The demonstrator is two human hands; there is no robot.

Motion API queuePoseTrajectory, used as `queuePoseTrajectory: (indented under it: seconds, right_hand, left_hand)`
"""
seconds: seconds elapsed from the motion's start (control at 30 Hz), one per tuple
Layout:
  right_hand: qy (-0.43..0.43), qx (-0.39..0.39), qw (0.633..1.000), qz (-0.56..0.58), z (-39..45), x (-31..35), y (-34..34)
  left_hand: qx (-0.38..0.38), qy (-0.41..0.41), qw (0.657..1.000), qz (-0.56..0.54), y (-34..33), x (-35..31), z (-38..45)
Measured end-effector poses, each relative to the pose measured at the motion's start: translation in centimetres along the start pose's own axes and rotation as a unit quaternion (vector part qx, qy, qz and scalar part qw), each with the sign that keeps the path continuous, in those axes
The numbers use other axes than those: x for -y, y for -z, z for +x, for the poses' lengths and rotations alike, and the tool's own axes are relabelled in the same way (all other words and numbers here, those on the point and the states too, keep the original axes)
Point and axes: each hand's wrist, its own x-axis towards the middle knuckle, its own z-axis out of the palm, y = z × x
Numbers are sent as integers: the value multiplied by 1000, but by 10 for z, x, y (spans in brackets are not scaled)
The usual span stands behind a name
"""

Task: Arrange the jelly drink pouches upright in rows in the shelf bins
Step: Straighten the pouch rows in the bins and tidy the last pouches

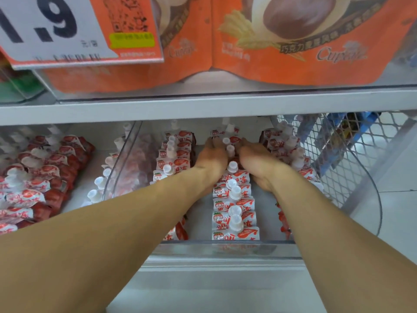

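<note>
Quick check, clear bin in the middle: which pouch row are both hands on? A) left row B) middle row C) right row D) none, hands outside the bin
B: the left hand and right hand flank the middle row of pouches inside the clear bin, fingers at its far caps.

Both hands' (234,159) fingertips seem buried among the pouches (234,199); the price tag (67,30) is cropped.

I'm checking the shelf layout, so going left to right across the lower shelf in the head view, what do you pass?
Loose pouch pile → clear bin wall → left pouch row → middle pouch row → right pouch row → wire mesh basket.
</note>
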Motion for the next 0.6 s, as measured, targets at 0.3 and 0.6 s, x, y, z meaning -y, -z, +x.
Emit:
queuePoseTrajectory:
  seconds: [0.3, 0.6]
  right_hand:
    - [47, -24, 998, -20, 6, -4, 0]
    - [85, -20, 991, -105, 2, -5, 4]
  left_hand:
    - [-11, 29, 996, -79, 6, 5, 10]
    - [15, 27, 999, -35, 9, 5, 17]
